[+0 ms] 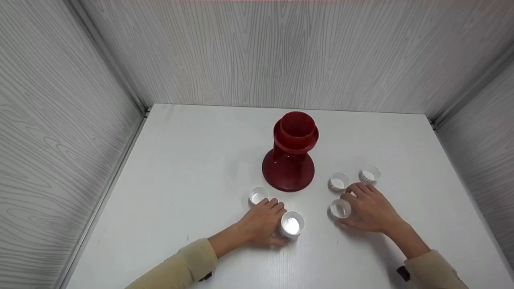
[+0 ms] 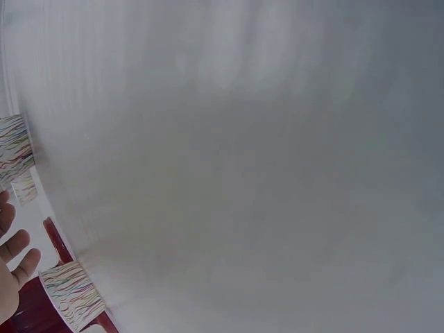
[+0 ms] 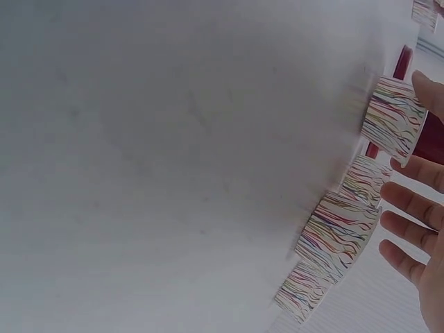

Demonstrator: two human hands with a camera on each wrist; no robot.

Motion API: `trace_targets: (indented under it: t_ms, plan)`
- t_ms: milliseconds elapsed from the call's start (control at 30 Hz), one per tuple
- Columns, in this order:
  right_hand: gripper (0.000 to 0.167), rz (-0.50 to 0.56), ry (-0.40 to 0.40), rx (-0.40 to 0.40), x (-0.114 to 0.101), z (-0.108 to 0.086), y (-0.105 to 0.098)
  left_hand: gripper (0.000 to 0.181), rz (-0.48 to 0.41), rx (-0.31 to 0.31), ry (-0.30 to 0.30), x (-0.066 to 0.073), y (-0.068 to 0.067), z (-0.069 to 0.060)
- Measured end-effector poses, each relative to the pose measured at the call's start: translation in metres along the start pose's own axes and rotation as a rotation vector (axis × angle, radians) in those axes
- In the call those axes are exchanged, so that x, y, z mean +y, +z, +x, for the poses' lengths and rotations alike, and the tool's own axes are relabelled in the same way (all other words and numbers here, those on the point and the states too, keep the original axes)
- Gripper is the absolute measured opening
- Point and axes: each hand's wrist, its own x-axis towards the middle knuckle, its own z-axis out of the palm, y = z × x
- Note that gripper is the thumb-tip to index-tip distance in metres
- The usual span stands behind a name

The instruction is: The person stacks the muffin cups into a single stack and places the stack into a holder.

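Observation:
Several small paper cups with wavy coloured lines stand on the white table. My left hand grips one paper cup between thumb and fingers; its thumb is outside the left wrist view. Behind that hand stands another paper cup, partly covered by the knuckles. My right hand pinches a paper cup between thumb and index finger, the other fingers loosely spread. Near these fingers are further cups, and one cup mostly hidden under the hand in the head view.
A red plastic stand with a round base and an open tube on top rises beyond the hands, near the table's middle. Grey wood-grain panels wall the white table at the back and both sides.

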Motion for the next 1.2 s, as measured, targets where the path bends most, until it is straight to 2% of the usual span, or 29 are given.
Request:
trace_targets:
  t_ms: [267,600,867,1200]
  plan:
    - [0.064,0.000,-0.006,0.007,-0.003,0.002,-0.004,0.072,0.006,-0.001,0.001,0.000,0.001,0.000]
    - [0.059,0.023,-0.032,0.059,-0.009,0.006,-0.008,0.071,-0.014,0.035,0.006,-0.001,0.003,-0.001]
    - [0.060,0.036,-0.029,0.057,-0.018,0.011,-0.013,0.072,-0.002,0.023,0.005,0.000,0.002,-0.001]
    - [0.061,0.056,-0.079,0.131,-0.026,0.019,-0.015,0.074,0.014,0.021,0.008,-0.001,0.002,-0.001]
